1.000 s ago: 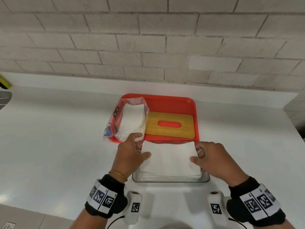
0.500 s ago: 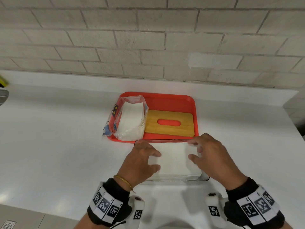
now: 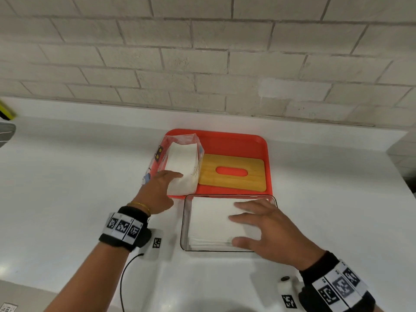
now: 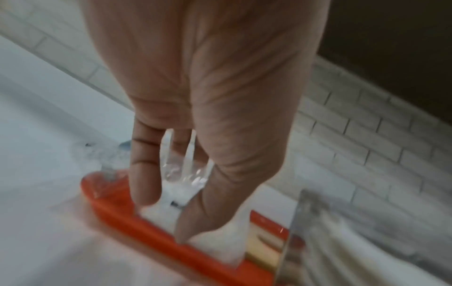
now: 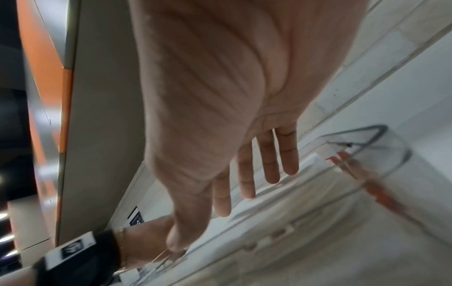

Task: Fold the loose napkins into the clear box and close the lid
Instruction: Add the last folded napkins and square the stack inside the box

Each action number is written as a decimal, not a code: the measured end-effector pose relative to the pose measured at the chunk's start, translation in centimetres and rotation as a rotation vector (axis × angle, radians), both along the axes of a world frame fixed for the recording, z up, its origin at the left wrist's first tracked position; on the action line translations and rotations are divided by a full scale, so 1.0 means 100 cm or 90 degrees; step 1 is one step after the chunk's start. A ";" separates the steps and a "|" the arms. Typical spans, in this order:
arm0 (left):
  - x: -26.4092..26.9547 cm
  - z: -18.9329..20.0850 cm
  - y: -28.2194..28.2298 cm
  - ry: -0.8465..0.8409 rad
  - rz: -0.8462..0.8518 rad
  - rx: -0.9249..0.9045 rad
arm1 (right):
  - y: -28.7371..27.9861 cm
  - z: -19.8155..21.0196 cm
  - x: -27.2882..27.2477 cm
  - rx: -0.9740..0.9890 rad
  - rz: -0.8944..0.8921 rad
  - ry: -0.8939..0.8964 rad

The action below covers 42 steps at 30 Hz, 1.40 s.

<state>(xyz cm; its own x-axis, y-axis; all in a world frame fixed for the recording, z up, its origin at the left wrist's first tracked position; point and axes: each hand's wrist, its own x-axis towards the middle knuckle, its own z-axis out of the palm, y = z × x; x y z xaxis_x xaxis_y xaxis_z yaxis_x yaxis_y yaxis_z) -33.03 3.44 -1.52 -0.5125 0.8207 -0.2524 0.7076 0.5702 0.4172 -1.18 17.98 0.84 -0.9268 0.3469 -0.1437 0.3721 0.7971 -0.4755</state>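
The clear box [image 3: 183, 221] stands on the counter just in front of the red tray [image 3: 236, 140]. A stack of white napkins [image 3: 209, 221] lies flat inside it. My right hand [image 3: 243, 224] rests open on the right part of that stack, fingers spread; the right wrist view shows the same straight fingers [image 5: 247, 181] over the napkins [image 5: 305, 193]. My left hand [image 3: 166, 183] reaches onto the tray and touches the napkins in the plastic bag [image 3: 180, 163] with straight fingers [image 4: 144, 174]. The wooden lid [image 3: 231, 172] with an oval slot lies on the tray.
A white counter [image 3: 78, 188] runs left and right of the tray, with a brick wall [image 3: 202, 64] behind. A grey object [image 3: 5, 131] and a yellow one [image 3: 6, 111] sit at the far left edge. A black cable [image 3: 123, 278] hangs from my left wrist.
My left hand has left the box and moved up and left to the bagged napkins on the tray. My right hand has flattened onto the stack, which now lies lower in the box.
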 end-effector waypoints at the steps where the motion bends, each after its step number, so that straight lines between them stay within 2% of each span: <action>1: 0.000 -0.004 0.005 0.006 -0.013 -0.031 | -0.002 0.000 -0.001 -0.008 0.019 -0.016; 10: -0.015 -0.010 0.032 0.139 0.033 -0.040 | 0.004 -0.002 -0.001 -0.078 0.001 -0.062; 18: -0.058 -0.024 0.065 0.230 0.079 -0.010 | 0.011 -0.003 0.004 -0.100 -0.033 -0.050; 24: -0.064 -0.019 0.061 0.122 0.112 0.049 | 0.013 -0.005 0.007 -0.104 -0.047 -0.035; 28: -0.026 0.016 0.034 0.092 0.174 0.228 | 0.012 -0.008 0.009 -0.112 -0.073 -0.015; 30: 0.007 0.035 0.014 -0.025 0.196 0.197 | 0.011 -0.012 0.012 -0.108 -0.120 0.047; 32: 0.041 0.043 -0.005 -0.240 0.203 0.108 | 0.011 -0.014 0.016 -0.054 -0.186 0.142; 33: 0.055 0.042 -0.013 -0.312 0.184 0.067 | 0.010 -0.015 0.018 -0.012 -0.221 0.179; 34: 0.068 0.037 -0.019 -0.337 0.157 0.032 | 0.009 -0.016 0.020 0.029 -0.259 0.207; 37: 0.093 0.021 -0.026 -0.293 0.150 0.007 | 0.009 -0.016 0.028 0.100 -0.393 0.213; 40: 0.105 0.009 -0.025 -0.220 0.151 0.023 | 0.012 -0.014 0.037 -0.034 -0.477 0.102; 42: 0.115 0.007 -0.021 -0.164 0.087 -0.015 | 0.014 -0.015 0.047 -0.027 -0.460 0.047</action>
